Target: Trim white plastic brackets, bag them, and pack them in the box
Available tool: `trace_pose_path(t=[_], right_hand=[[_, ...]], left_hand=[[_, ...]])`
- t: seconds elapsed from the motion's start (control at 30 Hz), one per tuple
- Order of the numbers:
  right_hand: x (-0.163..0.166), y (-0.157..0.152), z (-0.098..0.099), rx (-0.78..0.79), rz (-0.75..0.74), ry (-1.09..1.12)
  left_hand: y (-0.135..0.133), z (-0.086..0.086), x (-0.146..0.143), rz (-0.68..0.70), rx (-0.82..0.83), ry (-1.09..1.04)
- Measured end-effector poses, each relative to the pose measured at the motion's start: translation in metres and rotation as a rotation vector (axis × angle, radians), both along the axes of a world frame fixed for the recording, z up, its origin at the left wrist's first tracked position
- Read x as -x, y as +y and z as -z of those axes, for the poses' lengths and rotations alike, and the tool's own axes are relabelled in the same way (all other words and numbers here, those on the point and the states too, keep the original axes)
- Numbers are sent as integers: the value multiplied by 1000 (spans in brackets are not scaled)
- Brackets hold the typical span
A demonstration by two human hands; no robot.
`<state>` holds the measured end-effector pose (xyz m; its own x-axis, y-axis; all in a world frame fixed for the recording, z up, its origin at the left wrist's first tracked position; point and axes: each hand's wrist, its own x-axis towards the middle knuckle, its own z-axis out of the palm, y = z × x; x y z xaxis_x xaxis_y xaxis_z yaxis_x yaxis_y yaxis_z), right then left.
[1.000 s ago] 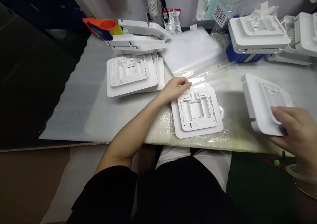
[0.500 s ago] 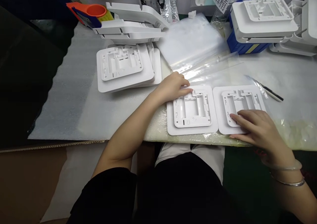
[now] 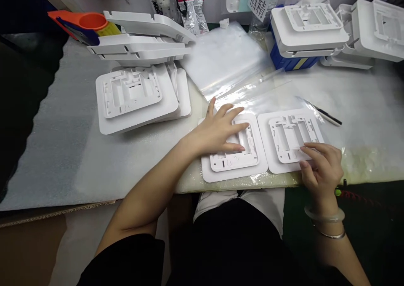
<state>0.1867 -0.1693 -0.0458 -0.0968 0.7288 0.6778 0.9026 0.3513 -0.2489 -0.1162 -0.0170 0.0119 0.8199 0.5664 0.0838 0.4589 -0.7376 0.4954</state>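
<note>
Two white plastic housings with raised slotted frames lie side by side at the table's near edge. Over the left housing (image 3: 235, 174) my left hand (image 3: 219, 132) is spread, fingers apart, covering part of its raised frame; whether the palm presses on it I cannot tell. At the lower right corner of the right housing (image 3: 274, 164) is my right hand (image 3: 323, 166), its fingers loosely curved and thumb apart from them. The fingertips are at the raised frame, gripping nothing that I can see. Behind both housings lie clear plastic bags (image 3: 227, 62).
More white housings (image 3: 135, 115) are stacked at left, with an orange tape dispenser (image 3: 93, 21) behind. A blue bin (image 3: 284, 58) carries another housing at back right. Beside it stands a clear bottle (image 3: 265, 8). A black-and-white pen (image 3: 328, 115) lies at right.
My left hand has moved from the left housing's upper corner down over its middle, fingers spreading. My right hand has drawn back towards the right housing's lower corner. The camera view has shifted.
</note>
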Motion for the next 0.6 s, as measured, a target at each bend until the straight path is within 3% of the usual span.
trace_pose_path(t=[0.17,0.27,0.4,0.6], right_hand=[[0,0,0,-64,95,132],[2,-2,-5,-36,21,91],[9,-5,-12,129,-108,-45],[18,-6,-11,165,-134,-70]], left_hand=[[-4,5,-5,9,-96,115],[-4,4,-5,8,-149,195],[-3,2,-3,21,-149,275],[6,-6,14,54,-42,418]])
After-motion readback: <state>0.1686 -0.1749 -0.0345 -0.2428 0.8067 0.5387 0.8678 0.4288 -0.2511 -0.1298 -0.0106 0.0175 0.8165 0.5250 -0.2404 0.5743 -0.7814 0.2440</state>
